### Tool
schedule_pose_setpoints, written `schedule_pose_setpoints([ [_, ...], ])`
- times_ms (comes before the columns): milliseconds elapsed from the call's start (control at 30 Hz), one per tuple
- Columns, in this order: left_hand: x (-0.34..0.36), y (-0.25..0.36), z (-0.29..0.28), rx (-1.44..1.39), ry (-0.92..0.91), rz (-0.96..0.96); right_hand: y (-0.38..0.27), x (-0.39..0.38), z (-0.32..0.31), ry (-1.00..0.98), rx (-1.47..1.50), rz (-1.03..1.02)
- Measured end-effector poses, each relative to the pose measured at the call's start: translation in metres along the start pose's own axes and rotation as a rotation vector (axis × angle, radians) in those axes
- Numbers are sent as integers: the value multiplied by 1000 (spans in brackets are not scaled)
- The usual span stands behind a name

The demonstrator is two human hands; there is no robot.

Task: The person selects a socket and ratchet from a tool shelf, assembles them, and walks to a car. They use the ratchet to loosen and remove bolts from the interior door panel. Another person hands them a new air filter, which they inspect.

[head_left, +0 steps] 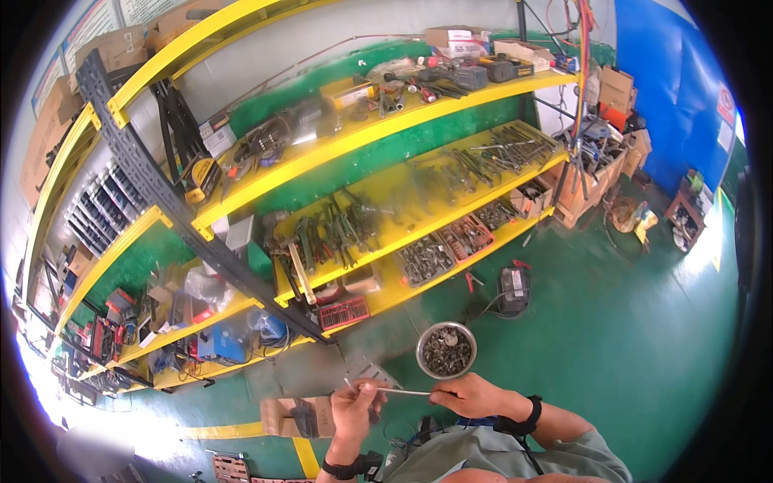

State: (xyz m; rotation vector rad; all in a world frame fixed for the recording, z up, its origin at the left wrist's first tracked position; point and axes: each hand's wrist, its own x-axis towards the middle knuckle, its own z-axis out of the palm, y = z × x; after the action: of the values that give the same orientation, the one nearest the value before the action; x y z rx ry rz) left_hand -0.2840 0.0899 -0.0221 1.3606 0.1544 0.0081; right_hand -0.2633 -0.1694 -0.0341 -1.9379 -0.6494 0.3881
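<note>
A thin, light-coloured metal rod (409, 392) spans the gap between my hands, close in front of my body. My left hand (354, 409) is closed around its left end, thumb on top. The fingers of my right hand (473, 397) are curled over the other end, hiding its tip; the rod's exact kind cannot be made out. Just beyond my right hand stands a round metal bowl (422, 359) filled with small dark metal parts (447, 348). A flat grey slotted plate (385, 372) lies beyond my left hand, partly covered by it.
Yellow shelves (451, 201) across the front carry wrenches, pliers and trays of sockets. A black battery-like box (514, 291) sits on the green floor beyond the bowl. Left of my hand is a cardboard box (280, 417); an open tool case (232, 468) lies nearer.
</note>
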Motion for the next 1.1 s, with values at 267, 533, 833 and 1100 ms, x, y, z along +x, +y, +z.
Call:
schedule_pose_setpoints([
  [267, 121, -8, 90, 139, 173, 44, 66, 88, -139, -175, 35, -8],
  [533, 187, -6, 132, 325, 301, -16, 94, 175, -233, -363, -88, -64],
  [833, 268, -10, 75, 451, -113, -185, 72, 307, -275, -223, -709, -609],
  [1100, 293, -19, 11, 285, -321, -350, -30, 487, -315, 624, -381, -564],
])
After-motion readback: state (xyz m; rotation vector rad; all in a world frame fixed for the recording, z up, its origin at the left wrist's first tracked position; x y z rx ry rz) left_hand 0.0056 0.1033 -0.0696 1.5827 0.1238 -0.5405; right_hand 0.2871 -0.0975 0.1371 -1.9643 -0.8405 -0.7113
